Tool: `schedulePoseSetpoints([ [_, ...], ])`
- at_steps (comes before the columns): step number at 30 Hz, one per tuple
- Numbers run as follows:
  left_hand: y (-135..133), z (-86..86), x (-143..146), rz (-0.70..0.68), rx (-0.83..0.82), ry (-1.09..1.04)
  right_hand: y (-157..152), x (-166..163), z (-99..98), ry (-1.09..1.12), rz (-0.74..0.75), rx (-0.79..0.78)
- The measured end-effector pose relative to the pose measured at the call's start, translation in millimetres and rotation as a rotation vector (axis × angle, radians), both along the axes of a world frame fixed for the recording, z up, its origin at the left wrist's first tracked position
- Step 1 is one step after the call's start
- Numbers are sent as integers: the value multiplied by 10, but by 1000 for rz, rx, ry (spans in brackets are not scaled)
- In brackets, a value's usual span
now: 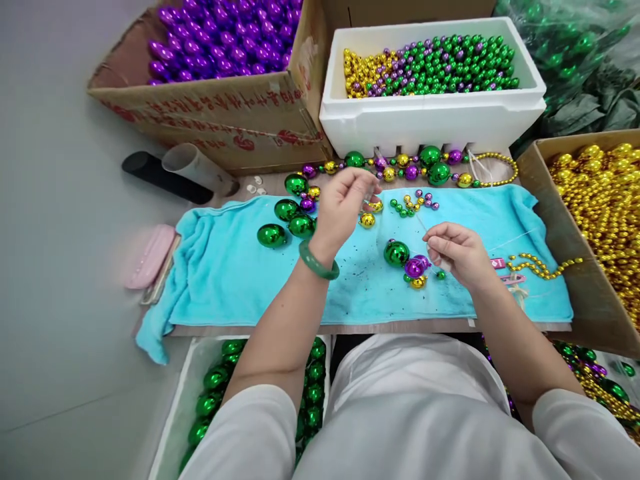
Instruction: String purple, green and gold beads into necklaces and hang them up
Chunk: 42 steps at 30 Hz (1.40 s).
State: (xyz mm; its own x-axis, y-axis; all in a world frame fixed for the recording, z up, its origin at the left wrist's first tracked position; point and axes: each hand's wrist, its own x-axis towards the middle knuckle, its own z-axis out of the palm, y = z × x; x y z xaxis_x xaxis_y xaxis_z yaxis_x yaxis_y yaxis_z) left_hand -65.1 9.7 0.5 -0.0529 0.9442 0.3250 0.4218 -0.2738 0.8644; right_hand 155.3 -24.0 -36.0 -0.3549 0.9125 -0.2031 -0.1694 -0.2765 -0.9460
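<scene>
My left hand (347, 200), with a green bangle (319, 261) on its wrist, is raised over the middle of the cloth. Its fingers are pinched together; whatever lies between them is too small to make out. Gold beads (367, 220) lie just beyond its fingertips. My right hand (457, 253) pinches a thin clear string (421, 221) between thumb and fingers. Beside it hangs or rests a cluster with a large green ball (397, 253), a purple ball (415, 267) and a gold bead (418, 283). Small loose beads (414, 203) in green, gold and purple lie between the hands.
A turquoise towel (225, 280) covers the table. A finished-looking bead strand (411, 172) runs along its back. Behind stand a cardboard box (210, 120) of purple balls and a white foam box (430, 113) of mixed beads. Gold beads fill a box (575, 247) at right.
</scene>
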Motion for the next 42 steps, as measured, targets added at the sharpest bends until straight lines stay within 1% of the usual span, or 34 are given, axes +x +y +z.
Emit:
schedulePoseSetpoints([
  [2, 154, -206, 65, -56, -31, 233, -60, 17, 43, 44, -48, 16],
  [5, 344, -485, 225, -178, -73, 576, -148, 29, 153, 81, -53, 35],
  [8, 490, -645, 384, -219, -113, 742, -254, 88, 303, 151, -52, 83],
  [12, 662, -696, 502, -227, -161, 837, -396, 235, 516, 251, -72, 163],
  [17, 794, -731, 576, -337, -166, 913, -451, 372, 695, 220, -32, 238],
  [21, 795, -754, 639, -360, -157, 954, -467, 473, 795, 210, -105, 314],
  [25, 713, -751, 705, -399, -144, 981, -501, 584, 876, 239, -107, 356],
  [27, 674, -754, 731, -408, -137, 1011, -506, 601, 871, 238, -118, 358],
  [29, 653, -763, 747, -411, -134, 1047, -495, 582, 818, 231, -143, 345],
  [32, 657, -789, 748, -414, -126, 1060, -450, 517, 670, 196, -210, 299],
  [37, 686, -843, 734, -340, -127, 974, -347, 461, 381, 58, -317, 175],
  [39, 685, -836, 733, -314, -144, 866, -321, 467, 279, 7, -323, 124],
  [40, 680, -816, 729, -289, -151, 765, -313, 471, 231, -17, -328, 108],
  [41, 670, -783, 719, -253, -164, 620, -309, 473, 185, -43, -340, 101],
  [42, 654, -737, 702, -209, -190, 430, -309, 473, 142, -74, -356, 103],
])
